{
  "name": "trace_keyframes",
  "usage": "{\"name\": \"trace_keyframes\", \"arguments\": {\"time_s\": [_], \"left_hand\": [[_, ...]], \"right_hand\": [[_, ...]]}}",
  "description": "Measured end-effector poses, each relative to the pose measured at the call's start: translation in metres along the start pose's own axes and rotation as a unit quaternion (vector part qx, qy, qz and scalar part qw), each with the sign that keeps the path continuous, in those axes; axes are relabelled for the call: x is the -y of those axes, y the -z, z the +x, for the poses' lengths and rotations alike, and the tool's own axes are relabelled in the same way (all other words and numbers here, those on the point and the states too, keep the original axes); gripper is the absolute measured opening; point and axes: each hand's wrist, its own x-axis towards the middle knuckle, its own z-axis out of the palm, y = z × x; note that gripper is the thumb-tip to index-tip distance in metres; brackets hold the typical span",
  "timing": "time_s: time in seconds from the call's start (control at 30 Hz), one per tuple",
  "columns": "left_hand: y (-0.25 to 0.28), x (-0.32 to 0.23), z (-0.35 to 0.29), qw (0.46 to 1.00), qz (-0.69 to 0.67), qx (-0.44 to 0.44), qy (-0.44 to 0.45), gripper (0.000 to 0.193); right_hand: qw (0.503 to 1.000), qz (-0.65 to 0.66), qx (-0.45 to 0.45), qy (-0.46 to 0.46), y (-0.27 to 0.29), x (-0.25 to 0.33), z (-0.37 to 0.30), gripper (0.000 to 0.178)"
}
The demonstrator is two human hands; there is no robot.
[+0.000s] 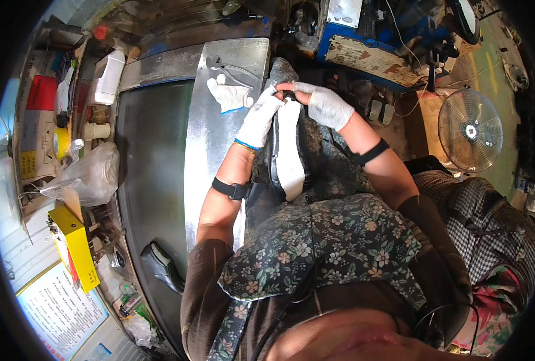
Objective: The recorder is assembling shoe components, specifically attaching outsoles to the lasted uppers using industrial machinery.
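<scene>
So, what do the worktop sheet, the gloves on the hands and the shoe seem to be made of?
Sheet: bare metal, probably steel or zinc-coated; grey, dull shine, streaky reflections.
Gloves: on the left hand and right hand, white knitted fabric, likely cotton; soft, matte, blue cuff edge on the left.
Shoe: black upper, maybe leather or synthetic; slight gloss. Its white inner part looks like fabric or foam; cannot tell.

A metal sheet point(219, 114) covers part of the worktop point(153, 168) and serves as the landmark here. On its far end lie a spare white glove point(230, 95) and what looks like a pair of pliers point(231, 68), touching or nearly so. Left of the sheet, at the worktop's far corner, stands a white plastic bottle point(108, 77). Further left sit a crumpled clear plastic bag point(87, 175) and a yellow box point(75, 243). Well to the right of the sheet, on the floor, stands a round fan point(470, 130).
</scene>
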Motion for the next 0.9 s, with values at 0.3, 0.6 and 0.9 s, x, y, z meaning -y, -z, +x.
{"name": "trace_keyframes", "arguments": {"time_s": [0.3,0.6,0.9], "left_hand": [[-0.005,-0.007,0.012,0.999,0.039,0.01,0.001,0.04],[-0.007,-0.013,-0.007,0.999,0.008,0.043,0.009,0.053],[0.014,-0.011,-0.054,0.995,0.028,0.075,-0.058,0.083]], "right_hand": [[0.997,-0.07,-0.035,0.011,0.005,0.005,0.001,0.042],[0.961,-0.261,-0.07,0.051,0.005,-0.01,0.008,0.03],[0.99,-0.093,0.086,0.056,-0.028,0.007,-0.027,0.048]]}}
